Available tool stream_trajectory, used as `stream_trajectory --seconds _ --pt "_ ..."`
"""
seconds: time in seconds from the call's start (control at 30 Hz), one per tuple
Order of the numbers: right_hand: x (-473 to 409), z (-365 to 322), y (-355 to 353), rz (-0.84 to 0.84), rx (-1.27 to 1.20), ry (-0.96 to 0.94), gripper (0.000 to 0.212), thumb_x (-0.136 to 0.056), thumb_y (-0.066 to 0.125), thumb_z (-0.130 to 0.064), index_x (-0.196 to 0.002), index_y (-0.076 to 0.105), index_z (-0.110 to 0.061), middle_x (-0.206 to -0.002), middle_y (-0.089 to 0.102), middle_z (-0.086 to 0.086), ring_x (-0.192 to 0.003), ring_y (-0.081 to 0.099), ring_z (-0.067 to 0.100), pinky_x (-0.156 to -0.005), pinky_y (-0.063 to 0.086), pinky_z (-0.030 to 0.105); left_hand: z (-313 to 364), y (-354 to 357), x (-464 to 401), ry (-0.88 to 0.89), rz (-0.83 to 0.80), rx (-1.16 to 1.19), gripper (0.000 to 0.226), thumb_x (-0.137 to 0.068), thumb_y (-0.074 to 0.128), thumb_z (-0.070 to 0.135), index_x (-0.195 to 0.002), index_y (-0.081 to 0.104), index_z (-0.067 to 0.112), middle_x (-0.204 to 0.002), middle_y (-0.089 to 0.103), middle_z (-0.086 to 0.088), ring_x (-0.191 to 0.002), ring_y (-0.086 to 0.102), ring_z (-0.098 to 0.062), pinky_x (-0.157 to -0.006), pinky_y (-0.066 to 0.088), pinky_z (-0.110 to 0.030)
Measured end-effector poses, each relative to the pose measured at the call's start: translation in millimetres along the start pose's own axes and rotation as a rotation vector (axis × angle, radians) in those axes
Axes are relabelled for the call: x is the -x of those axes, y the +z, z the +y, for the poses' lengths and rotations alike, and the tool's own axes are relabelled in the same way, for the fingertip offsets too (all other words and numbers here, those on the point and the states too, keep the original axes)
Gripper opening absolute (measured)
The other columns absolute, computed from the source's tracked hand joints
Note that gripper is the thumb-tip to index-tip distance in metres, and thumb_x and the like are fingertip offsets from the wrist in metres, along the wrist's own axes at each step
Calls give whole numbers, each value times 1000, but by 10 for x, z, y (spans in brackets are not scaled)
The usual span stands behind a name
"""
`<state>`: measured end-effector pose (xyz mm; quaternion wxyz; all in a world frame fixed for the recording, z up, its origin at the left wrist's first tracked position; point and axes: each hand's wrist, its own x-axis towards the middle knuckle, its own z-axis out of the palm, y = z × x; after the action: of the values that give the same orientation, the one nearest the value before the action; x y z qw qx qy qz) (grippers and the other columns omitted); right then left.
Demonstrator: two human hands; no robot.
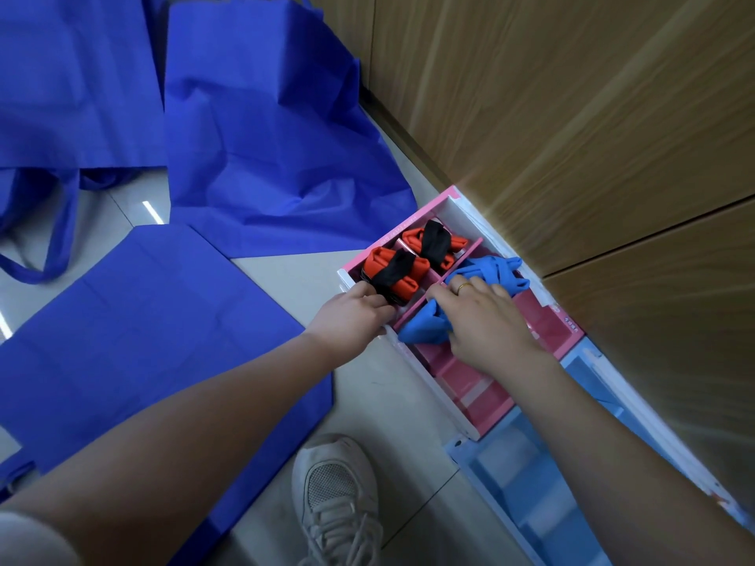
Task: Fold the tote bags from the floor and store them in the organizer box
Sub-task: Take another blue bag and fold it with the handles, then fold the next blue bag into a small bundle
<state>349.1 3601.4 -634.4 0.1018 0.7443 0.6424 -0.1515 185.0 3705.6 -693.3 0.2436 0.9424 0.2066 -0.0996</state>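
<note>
The left hand (351, 310) rests at the near corner of the organizer box (412, 222), its fingertips (382, 306) touching a folded bag (392, 271) in the compartment just ahead of them. A second folded bag (433, 241) sits in the compartment beyond that. The right hand (486, 320) lies on a bundled bag (429, 328) in the neighbouring compartment, with another bundle (496, 269) just past its fingers. Left of both hands, flat tote bags (143, 332) lie on the floor (367, 398). A second box (527, 496) stands nearer, along the wall (592, 116). A shoe (335, 496) is below the hands.
</note>
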Motion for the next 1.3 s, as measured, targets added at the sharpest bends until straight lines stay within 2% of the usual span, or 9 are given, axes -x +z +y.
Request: stream_trajectory --seconds 0.33,0.43,0.53,0.6,0.7,0.87,0.97,1.13,1.3 --pt "-53 -142 250 -22 47 -56 48 -84 51 -5 -128 42 -20 -124 45 6 -114 41 27 -90 31 36 1 6 -35 -16 -33 -27 30 -95 50 27 -124 57 22 -120 57 6 -121 37 -20 -92 43 -34" --pt "-90 -73 361 52 61 -72 46 -70 71 -8 -113 56 -17 -106 57 5 -98 53 27 -80 41 37 0 7 -38 -16 -16 -19 32 -95 52 26 -126 56 19 -121 58 3 -122 37 -22 -92 43 -36" --pt "-16 -46 437 30 -147 -18 63 -78 70 -30 -133 42 -20 -133 44 1 -125 38 23 -105 26 37 1 23 -25 -6 -7 -53 37 -94 53 29 -129 51 19 -124 56 3 -123 37 -23 -95 42 -35" --pt "149 -28 488 151 -343 127 74 -75 73 -36 -138 39 -18 -142 38 2 -133 27 21 -113 16 38 3 7 -4 83 55 -69 44 -87 64 28 -128 52 17 -119 59 -1 -114 47 -28 -88 48 -36" --pt "396 2 690 276 -353 276 82 -69 79 -37 -136 41 -11 -144 37 13 -133 32 31 -108 28 50 -71 42 5 188 145 -86 56 -69 82 22 -120 61 17 -99 67 -4 -86 61 -31 -64 56 -35" --pt "441 -147 820 241 -40 75 69 -88 38 -48 -145 24 -12 -154 23 11 -144 12 24 -116 8 44 -112 -16 -41 241 127 -172 48 -61 87 24 -106 71 17 -85 68 -1 -77 63 -28 -54 55 -32" --pt "363 -285 795 179 -67 40 71 -90 31 -50 -145 24 -7 -153 28 9 -141 20 21 -116 5 38 -125 -37 -51 262 138 -192 47 -59 88 29 -102 72 17 -79 67 0 -73 63 -25 -53 52 -27" --pt "296 -341 766 142 -94 68 67 -90 31 -48 -143 33 -6 -149 36 9 -139 26 21 -114 13 37 -201 -132 34 239 166 -179 39 -60 86 24 -96 73 17 -91 67 -5 -80 65 -27 -62 54 -30" --pt "92 -499 352 261 -276 60 47 -90 37 -38 -114 64 -9 -125 61 8 -114 55 27 -97 41 40 -560 -211 493 125 257 -88 26 -83 47 20 -92 70 12 -101 66 -8 -85 64 -28 -66 55 -35"
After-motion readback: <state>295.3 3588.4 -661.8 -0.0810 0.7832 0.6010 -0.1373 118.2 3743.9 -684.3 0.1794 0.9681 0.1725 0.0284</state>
